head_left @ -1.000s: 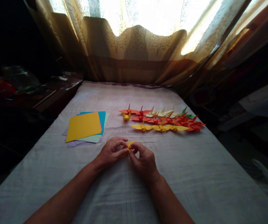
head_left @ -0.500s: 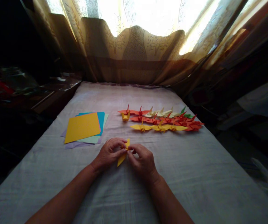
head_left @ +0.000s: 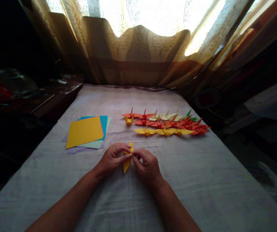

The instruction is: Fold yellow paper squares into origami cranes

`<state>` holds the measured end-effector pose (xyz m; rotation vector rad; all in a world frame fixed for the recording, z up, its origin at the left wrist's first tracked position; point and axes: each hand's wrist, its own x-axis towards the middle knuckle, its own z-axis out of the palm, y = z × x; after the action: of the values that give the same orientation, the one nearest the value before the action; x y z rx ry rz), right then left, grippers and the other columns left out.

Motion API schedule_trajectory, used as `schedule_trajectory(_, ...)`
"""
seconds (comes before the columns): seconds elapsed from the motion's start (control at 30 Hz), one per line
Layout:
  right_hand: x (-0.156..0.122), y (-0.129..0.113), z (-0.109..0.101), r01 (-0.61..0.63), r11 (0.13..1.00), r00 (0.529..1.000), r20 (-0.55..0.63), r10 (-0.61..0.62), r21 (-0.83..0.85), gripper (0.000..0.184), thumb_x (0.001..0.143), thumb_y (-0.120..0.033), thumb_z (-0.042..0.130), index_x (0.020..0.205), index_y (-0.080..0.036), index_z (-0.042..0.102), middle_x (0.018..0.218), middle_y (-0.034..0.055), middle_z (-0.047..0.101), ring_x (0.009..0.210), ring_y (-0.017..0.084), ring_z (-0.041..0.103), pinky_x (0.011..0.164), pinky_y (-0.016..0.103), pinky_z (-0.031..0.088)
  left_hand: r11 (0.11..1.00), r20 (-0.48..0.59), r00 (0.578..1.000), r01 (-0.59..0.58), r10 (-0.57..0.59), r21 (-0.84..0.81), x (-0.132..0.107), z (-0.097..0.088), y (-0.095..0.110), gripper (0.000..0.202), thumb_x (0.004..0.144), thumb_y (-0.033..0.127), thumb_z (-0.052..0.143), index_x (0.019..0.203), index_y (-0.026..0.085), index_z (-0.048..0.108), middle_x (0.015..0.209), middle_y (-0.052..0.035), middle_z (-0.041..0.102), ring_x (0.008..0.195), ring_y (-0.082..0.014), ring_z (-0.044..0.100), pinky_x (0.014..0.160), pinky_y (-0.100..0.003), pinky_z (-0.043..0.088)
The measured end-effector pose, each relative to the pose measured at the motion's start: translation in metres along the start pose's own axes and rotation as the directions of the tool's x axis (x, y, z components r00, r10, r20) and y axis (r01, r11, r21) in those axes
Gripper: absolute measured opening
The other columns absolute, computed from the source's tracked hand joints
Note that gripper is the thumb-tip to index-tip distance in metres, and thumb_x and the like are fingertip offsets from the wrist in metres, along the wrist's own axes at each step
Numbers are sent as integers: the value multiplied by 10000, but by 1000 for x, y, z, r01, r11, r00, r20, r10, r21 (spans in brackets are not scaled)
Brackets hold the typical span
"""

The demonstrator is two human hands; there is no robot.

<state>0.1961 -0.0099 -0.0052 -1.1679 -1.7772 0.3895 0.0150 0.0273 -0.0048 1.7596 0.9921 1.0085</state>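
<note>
Both my hands meet over the middle of the cloth-covered table (head_left: 201,180), pinching a small folded yellow paper piece (head_left: 127,163). My left hand (head_left: 111,159) grips it from the left with curled fingers. My right hand (head_left: 146,166) pinches its upper part from the right. The piece points down towards me between the two hands, with a small tip sticking up above the fingers.
A stack of coloured paper squares (head_left: 86,132), yellow on top, lies to the left. Rows of finished paper cranes (head_left: 167,124) in red, orange, yellow, cream and green lie behind my hands. Curtains (head_left: 140,48) hang at the far edge; dark furniture (head_left: 44,96) stands at left.
The yellow piece has been turned in my fingers from lying sideways to pointing down towards me. Both hands stayed in the same spot.
</note>
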Motion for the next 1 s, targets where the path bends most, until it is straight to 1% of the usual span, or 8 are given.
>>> schedule_trajectory(0.1,1,-1,-1,1,1000,1000,-1,-1,9,122,879,-145,564,857,-213,663,769,13,697,652,135,627,643,243,503,1000,1,1000,-18,18,0,0,0,1,178,823,399,713,818,223,734,1013,-78,742,1011,-222,659,976,-393,488)
schedule_trajectory(0.27,0,-1,-1,-42,999,998,51,42,-15,102,889,-184,568,894,-211,666,798,20,697,665,135,625,656,241,503,1000,8,1000,19,-19,7,-1,1,4,181,846,390,680,802,216,704,1067,-90,727,1047,-227,652,966,-386,494)
schedule_trajectory(0.33,0,-1,0,-40,998,997,65,43,-44,106,893,-192,563,866,-210,663,770,16,683,660,135,616,651,238,492,1000,12,1000,25,-25,-3,-1,1,5,187,853,386,667,796,208,683,1093,-97,719,1061,-228,649,968,-382,492)
schedule_trajectory(0.5,0,-2,1,-6,997,999,35,9,-77,156,902,-194,537,778,-212,631,700,5,642,631,132,585,630,238,461,1000,11,999,30,-30,-7,-1,2,5,188,859,382,654,783,210,662,1111,-94,715,1060,-225,650,984,-389,482)
schedule_trajectory(0.67,1,-3,-1,14,996,1000,17,-13,-91,141,900,-192,545,784,-210,624,698,2,634,629,132,580,625,239,447,1000,16,1000,15,-15,26,-1,3,3,159,856,359,654,824,210,698,1104,-90,717,1067,-226,645,988,-396,478)
schedule_trajectory(0.77,1,-3,-2,13,994,1000,15,-12,-106,144,893,-186,545,770,-211,615,693,1,629,627,134,576,628,242,441,999,6,1000,9,-9,51,-1,4,2,151,853,346,651,808,210,700,1085,-84,723,1058,-223,643,990,-397,473)
schedule_trajectory(1.0,1,-4,-4,23,991,1000,4,-23,-132,148,879,-168,536,751,-208,600,679,0,610,626,135,561,639,247,426,1000,1,1000,-4,4,29,-1,5,1,138,841,338,658,801,213,700,1074,-85,725,1060,-222,640,985,-388,468)
